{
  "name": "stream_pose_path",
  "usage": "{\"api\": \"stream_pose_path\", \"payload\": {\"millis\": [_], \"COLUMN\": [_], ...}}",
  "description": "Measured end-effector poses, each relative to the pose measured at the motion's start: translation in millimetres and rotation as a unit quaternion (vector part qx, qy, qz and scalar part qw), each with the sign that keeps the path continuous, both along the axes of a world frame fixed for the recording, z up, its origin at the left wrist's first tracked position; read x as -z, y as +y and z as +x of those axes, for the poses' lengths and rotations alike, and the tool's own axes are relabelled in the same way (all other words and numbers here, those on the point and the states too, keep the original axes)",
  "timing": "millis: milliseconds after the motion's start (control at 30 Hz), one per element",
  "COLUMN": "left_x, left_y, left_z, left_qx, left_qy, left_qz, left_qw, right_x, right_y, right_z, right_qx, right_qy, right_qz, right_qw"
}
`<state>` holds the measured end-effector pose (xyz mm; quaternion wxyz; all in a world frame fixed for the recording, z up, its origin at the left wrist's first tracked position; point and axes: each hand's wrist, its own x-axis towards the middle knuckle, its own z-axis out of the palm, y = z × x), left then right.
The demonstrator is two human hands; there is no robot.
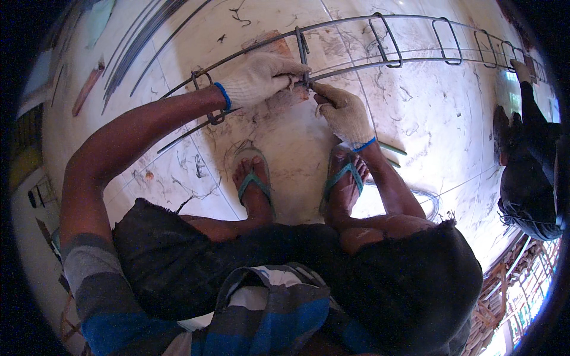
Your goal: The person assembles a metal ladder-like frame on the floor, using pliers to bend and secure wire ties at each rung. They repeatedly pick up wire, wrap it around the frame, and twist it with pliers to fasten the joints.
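A long rebar cage of thin steel bars with rectangular stirrups curves across the upper part of the view. My left hand, in a white knit glove with a blue cuff, reaches over the near bar. Its fingers close on the lower corner of a stirrup, where stirrup and near bar meet. From the right, my gloved right hand meets the same corner with thumb and finger pinched together; what they hold is hidden. Under this joint lies a wooden board.
Loose steel bars and a wooden stick lie at upper left. Wire scraps litter the tiled floor. Greenish rods show beside my right wrist. At far right, another person's gloved hand touches the cage.
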<state>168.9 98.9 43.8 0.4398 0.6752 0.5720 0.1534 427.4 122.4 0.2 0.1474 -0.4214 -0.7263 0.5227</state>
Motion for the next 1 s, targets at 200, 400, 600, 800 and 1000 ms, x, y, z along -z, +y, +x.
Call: {"api": "stream_pose_path", "payload": {"millis": [200,400,600,800,1000], "left_x": [14.4,9.1,-8.5,-6.1,-2.3], "left_y": [24.4,41.1,65.5,61.2,55.9], "left_z": [-4.7,-10.4,-7.3,-1.6,0.9], "left_qx": [0.166,0.24,0.247,0.218,0.184], "left_qy": [-0.009,0.081,0.053,0.091,0.11], "left_qz": [0.189,0.215,0.098,0.101,0.087], "left_qw": [0.968,0.943,0.963,0.966,0.973], "right_x": [-13.6,-16.0,-25.1,-47.2,-75.2], "right_y": [-3.4,-2.3,-1.7,-13.6,2.1], "right_z": [2.0,0.1,1.7,3.3,-12.4], "right_qx": [-0.014,-0.034,-0.027,-0.046,-0.128], "right_qy": [-0.039,-0.049,-0.087,-0.169,-0.2], "right_qz": [0.008,0.057,0.076,0.209,0.293], "right_qw": [0.999,0.997,0.993,0.962,0.926]}}
